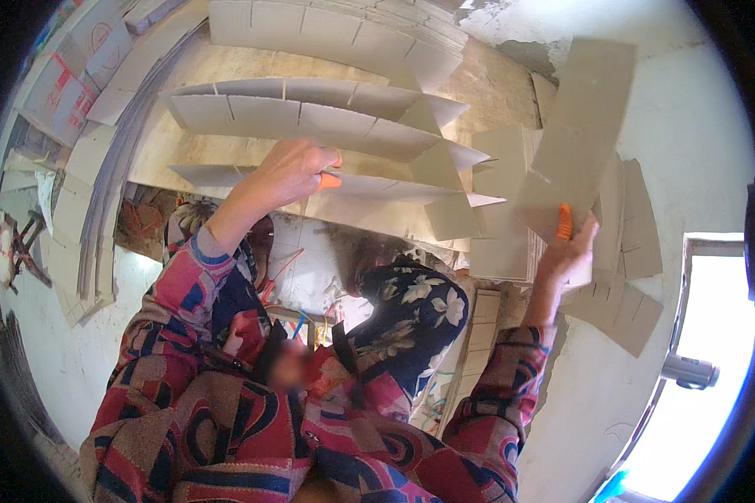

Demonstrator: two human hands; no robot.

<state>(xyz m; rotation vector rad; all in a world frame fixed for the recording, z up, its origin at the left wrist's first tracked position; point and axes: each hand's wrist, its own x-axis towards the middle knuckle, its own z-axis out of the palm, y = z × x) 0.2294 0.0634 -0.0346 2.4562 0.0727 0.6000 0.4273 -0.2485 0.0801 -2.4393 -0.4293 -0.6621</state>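
Observation:
My left hand is closed, with orange covers on its thumb and a finger. It pinches the upper edge of the nearest long cardboard strip, which stands on edge. Behind this one, further long slotted strips stand roughly parallel, joined near their right ends by short cardboard cross pieces. At the right, my right hand grips the lower end of a loose grey-brown cardboard strip, tilted up toward the back. One orange-covered digit lies against its face; the other fingers are mostly hidden.
Stacked cardboard pieces lie under and beside my right hand, some fanned out. More slotted sheets are piled at the back and along the left. A printed carton stands far left. A wall borders the right side.

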